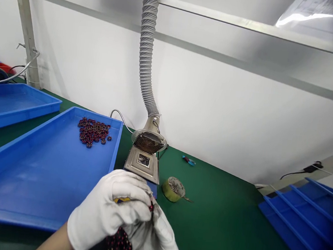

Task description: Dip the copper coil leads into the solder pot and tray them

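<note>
My left hand (109, 210), in a white glove, is closed with its fingers bent, and a yellow and dark blue object (122, 200) shows between them. Pressed close to its fingertips is my right hand (160, 236), also gloved in white and closed. A small dark-red part (151, 207) shows where the fingertips of both hands meet, mostly hidden by them. Below the hands lies a pile of dark parts with pinkish-red dots (121, 246). Just beyond the hands stands a metal solder pot (133, 159) with a square opening of shiny metal.
A blue tray (39, 223) at left holds a heap of small dark-red round parts (92, 131). A fume hose (146, 52) hangs over the pot. At right are a yellow tin (171, 194) with a thin tool, blue-handled cutters (189, 160) and stacked blue trays (301, 224).
</note>
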Motion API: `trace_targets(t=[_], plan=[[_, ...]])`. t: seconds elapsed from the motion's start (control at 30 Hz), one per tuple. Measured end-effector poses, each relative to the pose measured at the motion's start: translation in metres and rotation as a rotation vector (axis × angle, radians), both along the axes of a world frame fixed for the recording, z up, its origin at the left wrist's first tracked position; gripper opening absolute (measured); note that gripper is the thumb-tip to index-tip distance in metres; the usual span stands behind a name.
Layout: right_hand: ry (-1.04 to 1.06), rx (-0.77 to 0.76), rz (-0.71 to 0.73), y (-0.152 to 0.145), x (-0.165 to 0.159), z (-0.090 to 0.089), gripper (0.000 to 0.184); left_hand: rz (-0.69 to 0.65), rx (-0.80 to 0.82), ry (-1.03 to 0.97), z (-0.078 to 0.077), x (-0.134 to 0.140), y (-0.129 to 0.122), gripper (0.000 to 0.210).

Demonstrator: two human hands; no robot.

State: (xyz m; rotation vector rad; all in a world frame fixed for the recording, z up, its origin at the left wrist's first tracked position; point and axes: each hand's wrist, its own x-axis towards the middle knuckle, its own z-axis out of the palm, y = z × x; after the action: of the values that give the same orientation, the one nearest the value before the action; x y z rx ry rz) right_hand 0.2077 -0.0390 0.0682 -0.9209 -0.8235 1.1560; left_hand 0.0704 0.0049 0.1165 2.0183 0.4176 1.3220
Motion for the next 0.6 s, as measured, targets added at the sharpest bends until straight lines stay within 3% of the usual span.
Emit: trace_targets(t=[0.13,0.27,0.43,0.53,0.6], plan=[[0.023,-0.005,0.020,0.000,0.004,-0.001,0.018,0.005,-0.130,-0.043,0.000,0.004,-0.003,0.010],[0.057,-0.015,0.035,0.004,0.006,-0.006,0.015,0.054,-0.212,-0.105,-0.003,0.011,-0.005,0.014],[0.085,0.005,0.044,0.004,0.005,-0.014,0.017,0.003,-0.468,-0.181,-0.002,0.012,-0.008,0.013],[0.135,0.030,0.047,0.000,0.002,-0.016,0.023,0.013,-0.369,-0.035,0.002,0.010,-0.011,0.028],[0.185,0.041,0.057,-0.002,0.000,-0.014,0.026,0.067,-0.290,0.042,0.003,0.009,-0.013,0.028]])
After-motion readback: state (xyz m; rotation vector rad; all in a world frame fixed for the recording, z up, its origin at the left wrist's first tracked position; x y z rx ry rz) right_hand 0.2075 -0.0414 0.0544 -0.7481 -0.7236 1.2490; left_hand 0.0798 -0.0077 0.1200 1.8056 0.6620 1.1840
